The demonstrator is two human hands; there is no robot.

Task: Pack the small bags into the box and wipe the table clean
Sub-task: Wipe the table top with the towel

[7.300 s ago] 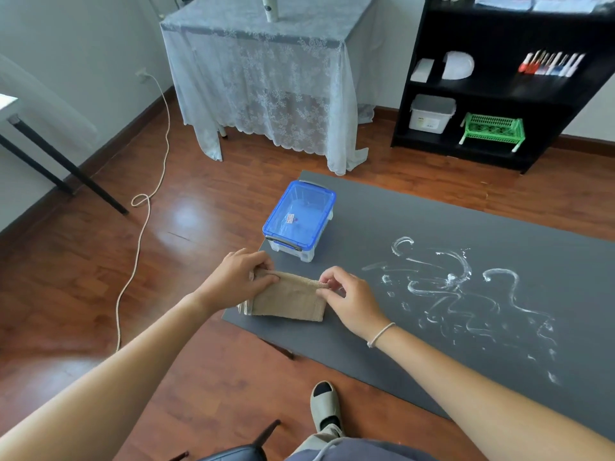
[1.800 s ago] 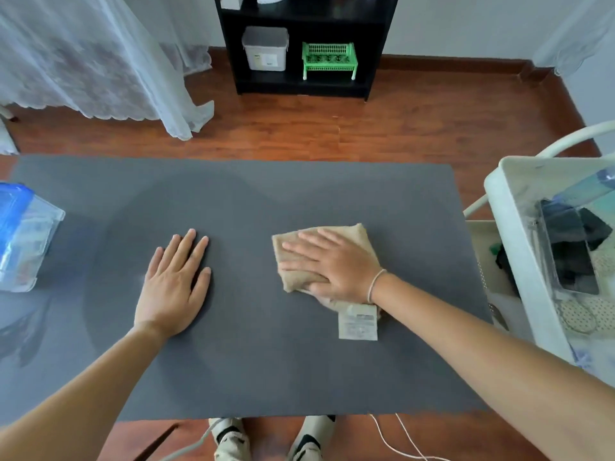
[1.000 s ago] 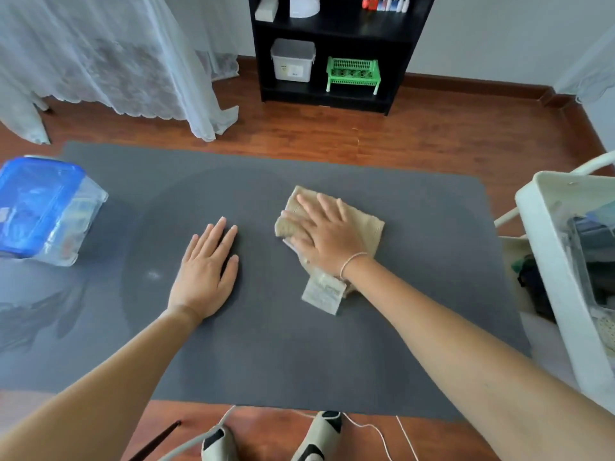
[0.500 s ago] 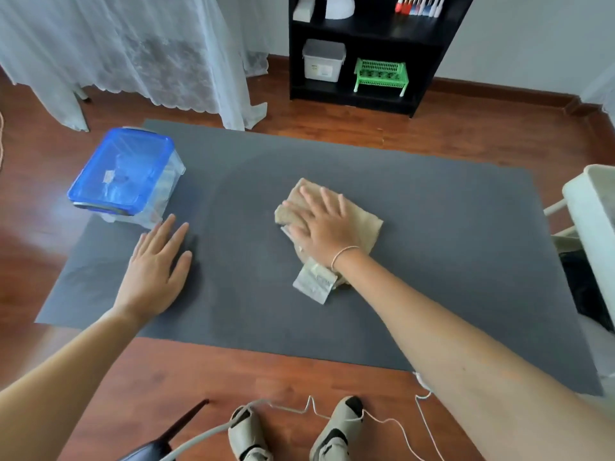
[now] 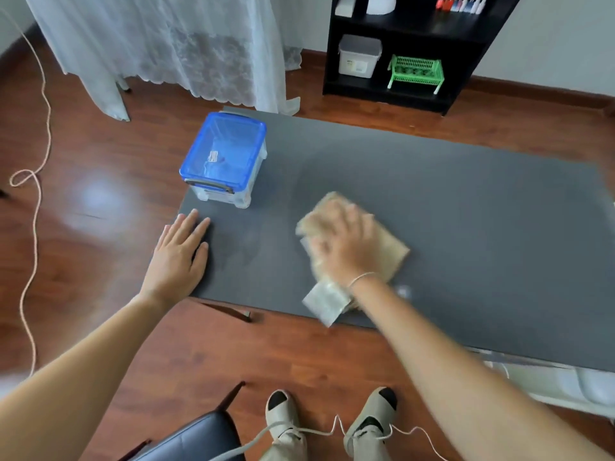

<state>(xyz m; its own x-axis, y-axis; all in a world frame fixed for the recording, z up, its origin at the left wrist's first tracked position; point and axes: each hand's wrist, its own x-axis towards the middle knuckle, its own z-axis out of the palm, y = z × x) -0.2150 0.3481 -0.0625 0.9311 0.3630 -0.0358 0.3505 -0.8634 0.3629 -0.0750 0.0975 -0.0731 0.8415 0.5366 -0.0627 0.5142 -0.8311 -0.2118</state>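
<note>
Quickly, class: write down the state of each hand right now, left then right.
Left hand: open, flat on the table, holding nothing.
Right hand: open, pressing down on the beige cloth; the picture is blurred there.

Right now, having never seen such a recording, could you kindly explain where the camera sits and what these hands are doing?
There is no machine: a person works bare-handed, and the one camera sits on their head, looking down, so both arms enter from below. The left hand lies flat on the dark grey table near its corner. The right hand, blurred, presses a beige cloth with a white label onto the table; it seems flat, not gripping. A clear box with a blue lid stands at the table's left end.
</note>
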